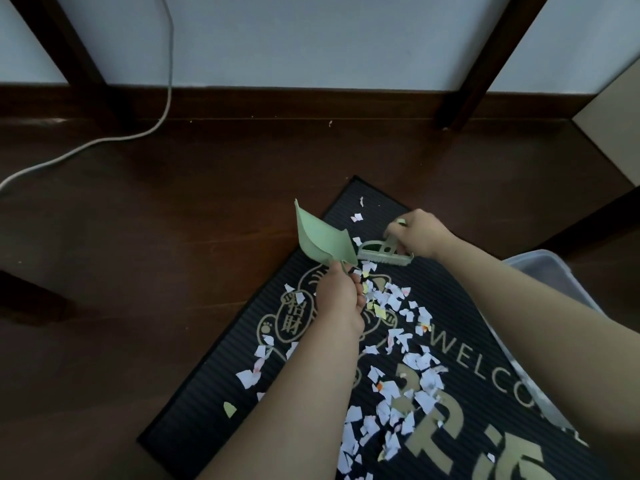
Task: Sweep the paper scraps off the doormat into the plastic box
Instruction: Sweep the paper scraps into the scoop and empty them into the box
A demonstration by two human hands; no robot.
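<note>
**While paper scraps cover the doormat, both hands hold tools**

From my remote station, I report as follows.

1. Paper scraps: mostly white, with some yellow and orange pieces. They lie in a loose band down the middle of the doormat, from just on the near side of the brush to the bottom of the view. 2 or 3 stray pieces lie beyond the brush toward the far corner, and 1 pale green piece lies near the left edge.

2. Doormat: black, ribbed, with gold lettering. It is set at an angle on the dark wood floor.

3. Plastic box: translucent. It stands just beside the mat's right edge and is partly hidden behind the right forearm.

4. Left hand: fingers curled round the handle of a green dustpan. The pan is tilted up over the mat's left edge.

5. Right hand: fingers wrapped round the brush handle. The bristles face down at the mat. I cannot tell whether they touch it.

6. Surroundings: a white cable trails across the floor at left. Dark furniture legs stand against the skirting board. A beige cabinet sits at far right.
</note>
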